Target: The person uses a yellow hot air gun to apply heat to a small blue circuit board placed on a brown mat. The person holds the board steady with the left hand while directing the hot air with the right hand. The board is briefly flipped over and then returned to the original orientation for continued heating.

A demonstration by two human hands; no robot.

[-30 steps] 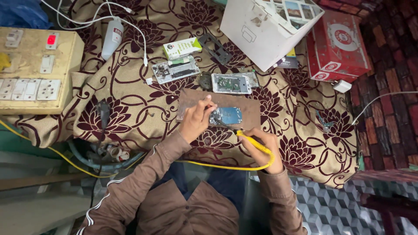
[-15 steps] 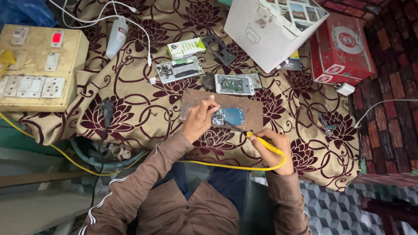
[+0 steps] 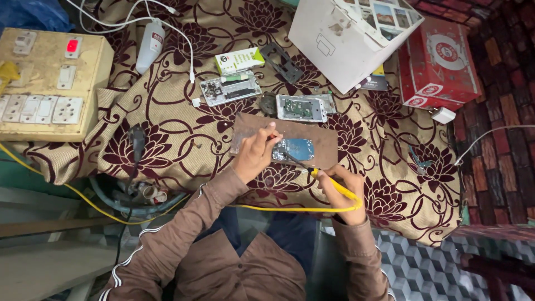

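From the head camera, a table was covered with a brown cloth (image 3: 184,134) with dark red flowers on it. On the left sat a yellow box of switches (image 3: 47,83) with a red light. A white bottle (image 3: 149,45) and a white cable (image 3: 178,33) lay near the top. A small green and white box (image 3: 239,60) lay in the middle, with an open phone (image 3: 230,88) just below it and a dark frame (image 3: 281,62) beside it. Another open phone (image 3: 301,107) lay a bit lower. A big white box (image 3: 348,39) stood at the top, and a red box (image 3: 437,61) stood to its right. A white plug (image 3: 443,115) lay near the red box. Nothing lay between the hands and the brown board (image 3: 323,139) in front of the person. A little blue circuit board (image 3: 295,149) lay on it. The left hand (image 3: 255,155) was closed on the left edge of the blue board, with the fingers pinched together. The right hand (image 3: 341,189) was wrapped tight around a yellow tool (image 3: 333,185) with a yellow cord (image 3: 290,209). The tool's dark tip reached the blue board's lower right edge. The two hands were near each other but not touching.
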